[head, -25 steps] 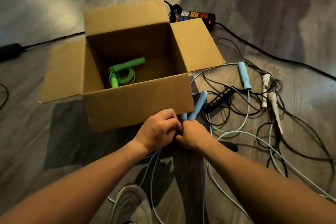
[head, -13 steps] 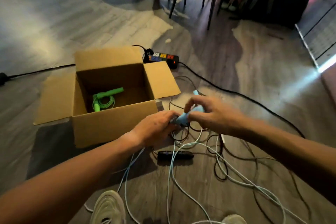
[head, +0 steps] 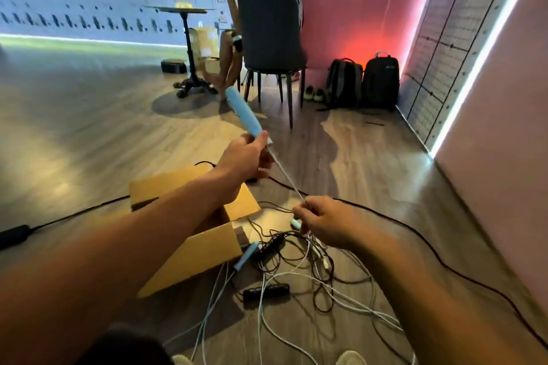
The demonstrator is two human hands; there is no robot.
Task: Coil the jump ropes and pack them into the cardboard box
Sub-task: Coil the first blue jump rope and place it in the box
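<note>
Left hand [head: 244, 157], raised above the cardboard box [head: 207, 249], with its grip clamped on the lower end of a light blue handle [head: 243, 111] that points up and away. A pale cord [head: 286, 178] runs taut from that handle down to the right hand [head: 323, 222], whose fingers are pinched together on it. A small pale piece just beside the right hand's thumb is probably a second handle end, though blur leaves this unsure. The box stands open on the wooden floor [head: 355, 157], largely hidden by the left forearm; its contents are not visible. Right of the box lies a tangle of ropes [head: 311, 270], black and pale cords mixed, including another blue handle [head: 246, 255] touching the box's near corner and a black handle [head: 266, 291] nearer the viewer. Background: a chair [head: 269, 27] with a seated person, and two backpacks [head: 364, 80] against the wall.
</note>
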